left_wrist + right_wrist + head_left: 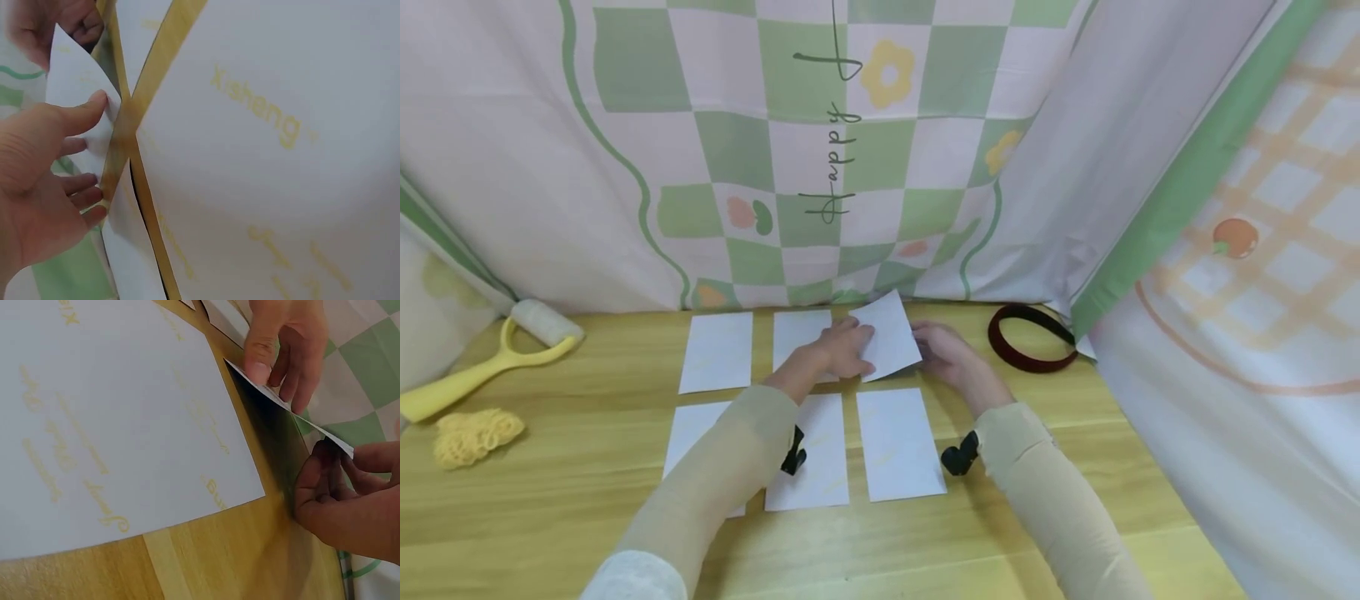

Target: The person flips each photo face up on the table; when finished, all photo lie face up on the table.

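At the far end of the table a white photo card (889,337) stands tilted up, its right side lifted and its dark underside showing in the right wrist view. My right hand (951,354) pinches its right edge between thumb and fingers (369,456). On its left side my left hand (53,169) rests loosely spread fingers against the white face without gripping. To its left lies another white card (801,329), partly hidden by my left hand. Nearer to me, a card (901,446) with faint yellow lettering lies flat.
More white cards lie in two rows, including a far-left card (717,354) and a near-middle card (816,471). A dark red headband (1030,362) is at right. A yellow-handled lint roller (505,360) and a yellow mesh sponge (477,437) lie left. A patterned curtain (722,150) hangs behind.
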Tool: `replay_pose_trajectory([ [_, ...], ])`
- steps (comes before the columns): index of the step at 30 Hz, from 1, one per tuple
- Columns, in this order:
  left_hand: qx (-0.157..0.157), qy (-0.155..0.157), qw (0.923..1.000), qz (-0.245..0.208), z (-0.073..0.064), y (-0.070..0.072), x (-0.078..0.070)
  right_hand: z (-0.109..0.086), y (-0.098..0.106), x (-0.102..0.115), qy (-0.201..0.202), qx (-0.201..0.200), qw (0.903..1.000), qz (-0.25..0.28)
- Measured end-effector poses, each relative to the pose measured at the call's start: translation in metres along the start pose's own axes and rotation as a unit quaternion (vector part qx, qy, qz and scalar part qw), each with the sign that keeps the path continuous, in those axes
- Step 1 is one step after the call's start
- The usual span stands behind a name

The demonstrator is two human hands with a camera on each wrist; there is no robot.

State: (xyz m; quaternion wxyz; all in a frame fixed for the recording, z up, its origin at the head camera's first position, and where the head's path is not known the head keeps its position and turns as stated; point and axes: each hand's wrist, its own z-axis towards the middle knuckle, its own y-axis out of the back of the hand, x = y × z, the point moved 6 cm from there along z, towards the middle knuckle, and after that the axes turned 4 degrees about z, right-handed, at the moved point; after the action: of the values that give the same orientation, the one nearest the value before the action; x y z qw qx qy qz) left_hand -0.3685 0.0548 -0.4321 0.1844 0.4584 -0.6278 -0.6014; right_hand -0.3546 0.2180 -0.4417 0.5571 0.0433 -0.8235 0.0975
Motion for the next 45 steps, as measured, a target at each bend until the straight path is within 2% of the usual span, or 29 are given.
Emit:
replay_pose_trajectory([
  [3, -0.017, 0.008, 0.9986, -0.049, 0.004, 0.0, 0.0, -0.001, -0.004, 0.0, 0.008, 0.004, 0.9999, 0.009],
  [5, -0.032, 0.018, 0.9944, -0.099, 0.006, 0.001, -0.001, -0.003, -0.008, 0.001, 0.01, 0.006, 0.9997, 0.022],
  [7, -0.044, 0.029, 0.9865, -0.155, 0.007, 0.002, -0.001, -0.005, -0.011, 0.002, 0.007, 0.012, 0.9989, 0.044],
  [8, -0.047, 0.036, 0.979, -0.195, 0.008, 0.002, -0.001, -0.006, -0.013, 0.003, 0.004, 0.015, 0.9984, 0.055],
  [9, -0.048, 0.045, 0.9685, -0.24, 0.008, 0.002, -0.001, -0.007, -0.014, 0.003, 0.001, 0.019, 0.9975, 0.069],
  [11, -0.046, 0.064, 0.9413, -0.328, 0.008, 0.003, -0.001, -0.008, -0.018, 0.003, -0.005, 0.032, 0.9952, 0.093],
  [14, -0.039, 0.093, 0.8833, -0.458, 0.009, 0.001, -0.003, -0.009, -0.024, 0.005, -0.01, 0.052, 0.993, 0.106],
  [17, -0.039, 0.096, 0.8292, -0.549, 0.01, 0.002, -0.004, -0.009, -0.03, 0.006, -0.007, 0.062, 0.9924, 0.106],
  [20, -0.038, 0.083, 0.7877, -0.609, 0.011, 0.002, -0.004, -0.007, -0.035, 0.007, -0.007, 0.059, 0.9929, 0.103],
  [22, -0.035, 0.078, 0.768, -0.635, 0.012, 0.001, -0.003, -0.005, -0.038, 0.007, -0.006, 0.059, 0.9932, 0.1],
  [24, -0.031, 0.078, 0.755, -0.65, 0.012, 0.0, -0.001, -0.004, -0.043, 0.007, -0.004, 0.062, 0.9939, 0.091],
  [27, -0.026, 0.079, 0.7269, -0.682, 0.012, -0.002, 0.003, -0.003, -0.05, 0.007, 0.003, 0.074, 0.9947, 0.071],
  [31, -0.022, 0.075, 0.6844, -0.725, 0.011, -0.004, 0.007, -0.005, -0.057, 0.008, 0.012, 0.094, 0.9954, 0.013],
  [33, -0.02, 0.065, 0.6692, -0.74, 0.009, -0.004, 0.008, -0.006, -0.059, 0.008, 0.017, 0.102, 0.9941, -0.033],
  [35, -0.017, 0.051, 0.6564, -0.753, 0.008, -0.004, 0.009, -0.007, -0.06, 0.007, 0.022, 0.101, 0.9912, -0.083],
  [37, -0.014, 0.038, 0.6464, -0.762, 0.007, -0.003, 0.009, -0.007, -0.059, 0.006, 0.034, 0.095, 0.9842, -0.146],
  [39, -0.016, 0.034, 0.6398, -0.768, 0.006, -0.003, 0.01, -0.008, -0.057, 0.006, 0.051, 0.089, 0.9727, -0.208],
  [40, -0.018, 0.033, 0.6414, -0.766, 0.006, -0.003, 0.011, -0.008, -0.056, 0.006, 0.066, 0.088, 0.9636, -0.244],
  [41, -0.02, 0.033, 0.6435, -0.765, 0.005, -0.003, 0.012, -0.009, -0.056, 0.006, 0.083, 0.087, 0.9517, -0.282],
  [43, -0.028, 0.038, 0.6609, -0.749, 0.005, -0.004, 0.013, -0.008, -0.054, 0.006, 0.123, 0.089, 0.9235, -0.352],
  [45, -0.046, 0.057, 0.6917, -0.718, 0.005, -0.006, 0.017, -0.009, -0.053, 0.006, 0.163, 0.087, 0.8899, -0.417],
])
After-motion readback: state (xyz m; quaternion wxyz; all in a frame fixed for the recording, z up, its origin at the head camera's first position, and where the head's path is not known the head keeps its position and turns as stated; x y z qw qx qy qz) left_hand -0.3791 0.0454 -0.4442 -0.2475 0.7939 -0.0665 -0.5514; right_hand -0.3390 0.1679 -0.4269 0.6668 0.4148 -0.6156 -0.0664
